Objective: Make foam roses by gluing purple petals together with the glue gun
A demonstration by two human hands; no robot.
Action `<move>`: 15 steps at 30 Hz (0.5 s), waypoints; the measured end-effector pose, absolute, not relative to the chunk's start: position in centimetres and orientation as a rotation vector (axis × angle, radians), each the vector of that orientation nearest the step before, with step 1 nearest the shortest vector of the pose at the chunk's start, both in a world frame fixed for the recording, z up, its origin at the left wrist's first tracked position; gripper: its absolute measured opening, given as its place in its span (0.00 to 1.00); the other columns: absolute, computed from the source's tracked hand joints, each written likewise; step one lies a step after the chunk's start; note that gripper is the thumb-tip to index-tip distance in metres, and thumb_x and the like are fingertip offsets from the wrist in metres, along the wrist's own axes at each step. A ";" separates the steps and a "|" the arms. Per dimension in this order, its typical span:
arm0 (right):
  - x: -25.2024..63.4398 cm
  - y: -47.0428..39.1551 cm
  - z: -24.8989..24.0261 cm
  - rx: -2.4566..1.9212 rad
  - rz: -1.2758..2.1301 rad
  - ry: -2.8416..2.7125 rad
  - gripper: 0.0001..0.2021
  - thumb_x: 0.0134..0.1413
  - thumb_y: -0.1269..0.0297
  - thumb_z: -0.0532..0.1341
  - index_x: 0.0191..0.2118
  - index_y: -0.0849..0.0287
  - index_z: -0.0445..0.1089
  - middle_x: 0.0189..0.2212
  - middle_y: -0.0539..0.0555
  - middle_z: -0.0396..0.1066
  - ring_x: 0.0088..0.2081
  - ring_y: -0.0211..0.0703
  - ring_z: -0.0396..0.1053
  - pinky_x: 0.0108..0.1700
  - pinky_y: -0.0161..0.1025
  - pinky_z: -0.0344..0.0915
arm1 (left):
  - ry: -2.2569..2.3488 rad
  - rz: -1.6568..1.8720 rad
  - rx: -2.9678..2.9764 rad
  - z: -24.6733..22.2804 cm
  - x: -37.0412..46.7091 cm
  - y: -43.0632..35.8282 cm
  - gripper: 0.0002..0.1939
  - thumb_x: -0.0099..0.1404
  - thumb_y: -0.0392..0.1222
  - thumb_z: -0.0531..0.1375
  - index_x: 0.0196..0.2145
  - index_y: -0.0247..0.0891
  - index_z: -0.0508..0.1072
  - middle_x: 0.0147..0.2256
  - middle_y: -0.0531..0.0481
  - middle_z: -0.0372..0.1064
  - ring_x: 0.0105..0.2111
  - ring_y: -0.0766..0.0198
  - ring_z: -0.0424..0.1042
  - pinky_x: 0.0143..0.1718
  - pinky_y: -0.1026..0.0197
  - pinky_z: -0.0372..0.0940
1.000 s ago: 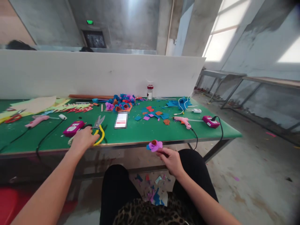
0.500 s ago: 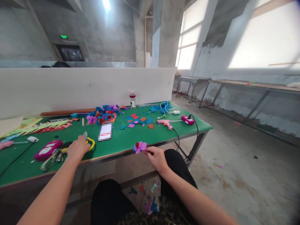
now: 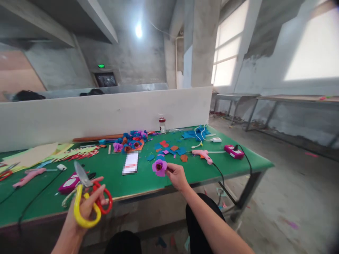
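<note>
My left hand (image 3: 88, 204) is closed on a pair of scissors (image 3: 84, 178) with one yellow and one red handle loop, held just above the table's front edge. The blades point up and to the left. Between the fingertips of my right hand (image 3: 177, 175) is a purple paper flower (image 3: 159, 168) with a brown centre, its face turned toward me over the table edge. Beyond it lie small blue, purple and brown paper pieces (image 3: 173, 150). A heap of finished-looking paper flowers (image 3: 134, 139) rests farther back on the left.
On the green table (image 3: 148, 180) lie a pink glue gun (image 3: 203, 155), a magenta box (image 3: 234, 151) with a black cable, and a blurred white card (image 3: 130, 163). Another glue gun (image 3: 29, 177) is at left. A lidded jar (image 3: 162, 126) stands before the white partition (image 3: 137, 112).
My left hand has lifted the scissors off the table and turned them blades up. My right hand has raised the flower slightly, its face now toward me. The view has shifted left.
</note>
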State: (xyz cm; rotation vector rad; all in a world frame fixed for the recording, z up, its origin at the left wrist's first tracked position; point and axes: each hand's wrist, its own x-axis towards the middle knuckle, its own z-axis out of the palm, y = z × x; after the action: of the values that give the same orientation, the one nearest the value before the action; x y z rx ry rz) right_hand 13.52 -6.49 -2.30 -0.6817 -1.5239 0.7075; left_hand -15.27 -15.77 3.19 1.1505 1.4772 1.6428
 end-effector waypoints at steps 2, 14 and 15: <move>11.7 -4.9 -3.0 -0.599 0.807 -1.437 0.10 0.52 0.67 0.60 0.37 0.58 0.79 0.30 0.51 0.78 0.32 0.44 0.74 0.37 0.37 0.69 | 1.367 1.500 1.086 1.4 -14.6 -17.0 0.39 0.45 0.51 0.69 0.54 0.38 0.66 0.16 0.58 0.61 0.16 0.64 0.63 0.17 0.64 0.61; 10.3 -4.3 -6.8 -0.695 0.910 -1.273 0.05 0.48 0.66 0.64 0.30 0.59 0.78 0.25 0.52 0.77 0.28 0.44 0.72 0.33 0.38 0.71 | 1.503 1.014 1.207 -5.8 -8.9 -16.7 0.23 0.58 0.53 0.59 0.51 0.49 0.72 0.19 0.53 0.68 0.20 0.58 0.72 0.22 0.61 0.66; 10.4 -4.4 -6.6 -0.691 0.911 -1.281 0.06 0.48 0.66 0.64 0.30 0.59 0.78 0.25 0.52 0.77 0.27 0.44 0.72 0.33 0.38 0.71 | 1.523 1.004 1.257 -5.5 -8.6 -16.6 0.22 0.58 0.51 0.59 0.50 0.49 0.72 0.19 0.53 0.68 0.21 0.59 0.73 0.23 0.62 0.66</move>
State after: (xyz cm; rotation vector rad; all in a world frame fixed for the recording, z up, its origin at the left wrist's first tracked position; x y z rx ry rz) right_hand 10.38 -4.41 -6.58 -0.6915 -1.2812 0.9108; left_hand -8.65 -16.62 -5.51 1.2568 1.5234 1.0044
